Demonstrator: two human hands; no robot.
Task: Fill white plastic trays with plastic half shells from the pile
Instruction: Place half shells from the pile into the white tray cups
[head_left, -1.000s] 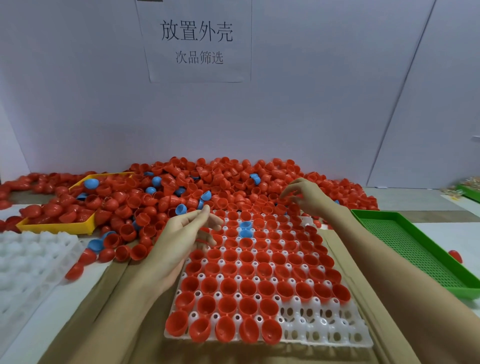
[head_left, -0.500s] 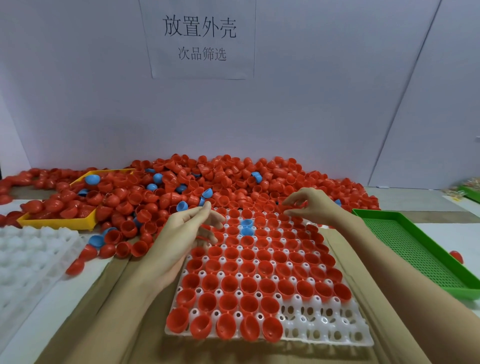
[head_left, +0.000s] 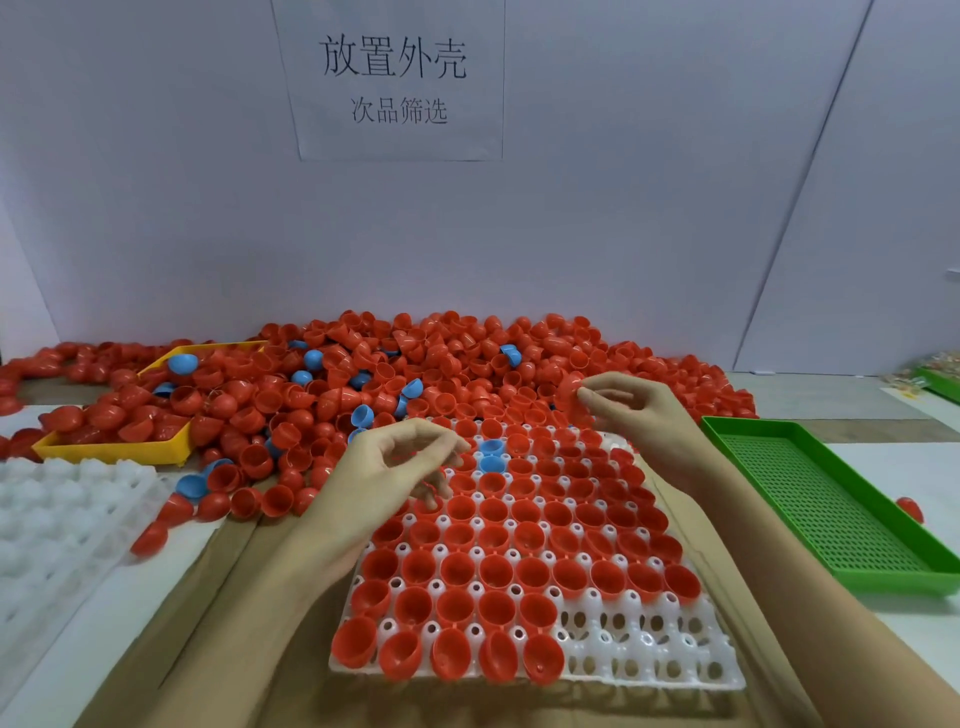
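A white plastic tray (head_left: 649, 654) lies in front of me, most sockets holding red half shells and two holding blue ones (head_left: 491, 454). Its near right corner has bare sockets. Behind it spreads the big pile of red half shells (head_left: 441, 364) with a few blue ones mixed in. My right hand (head_left: 639, 421) is raised over the tray's far right corner and pinches a red half shell (head_left: 567, 395) at its fingertips. My left hand (head_left: 384, 478) hovers over the tray's left edge with its fingers curled. Thin red slivers show between them; I cannot tell if it holds anything.
An empty white tray (head_left: 62, 519) sits at the left edge. A yellow tray (head_left: 114, 449) full of red shells is half buried in the pile at the back left. A green perforated tray (head_left: 883, 579) stands on the right, one stray red shell (head_left: 909, 509) beside it. Brown cardboard (head_left: 218, 597) underlies the work tray.
My right hand has lifted off the pile's front edge and drawn back a little, now with a red shell at its fingertips. My left hand's fingers have gone from straight to curled.
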